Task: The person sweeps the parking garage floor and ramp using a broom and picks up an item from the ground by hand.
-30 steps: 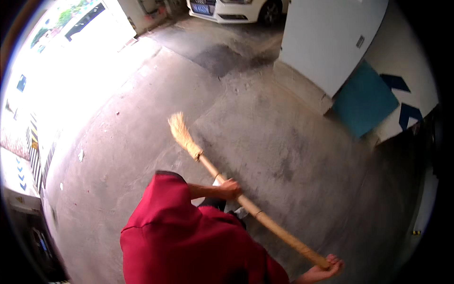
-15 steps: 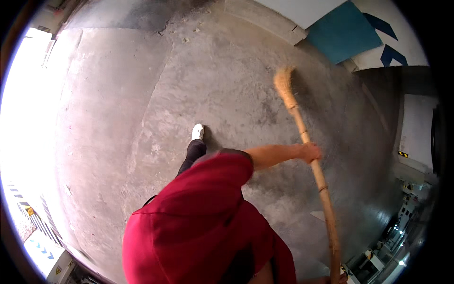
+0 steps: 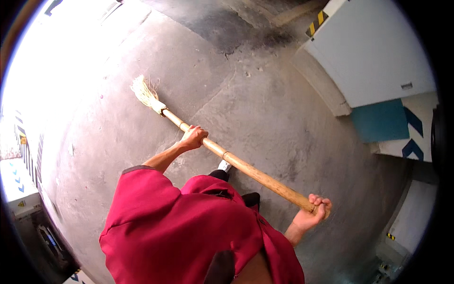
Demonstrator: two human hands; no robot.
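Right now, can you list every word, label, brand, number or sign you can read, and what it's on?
No words or numbers can be read.
Small label on the white panel: too small.
Yellow triangle sign on the pale block at left: its symbol is too small.
Dark blue chevrons on the white wall at right: no lettering visible.
Broom: no text visible.

A large pale cabinet [image 3: 376,52] stands on a concrete ledge [image 3: 321,80] at upper right, black-and-yellow tape [image 3: 317,23] on its near corner. Just below it, a teal panel [image 3: 380,120] adjoins a white wall [image 3: 424,111] bearing dark blue chevrons [image 3: 413,121]. A dark stain [image 3: 227,35] marks the grey concrete floor [image 3: 283,118] toward the top. Bright light washes out the upper left; below, blue arrows [image 3: 18,176] line a white block [image 3: 19,189].
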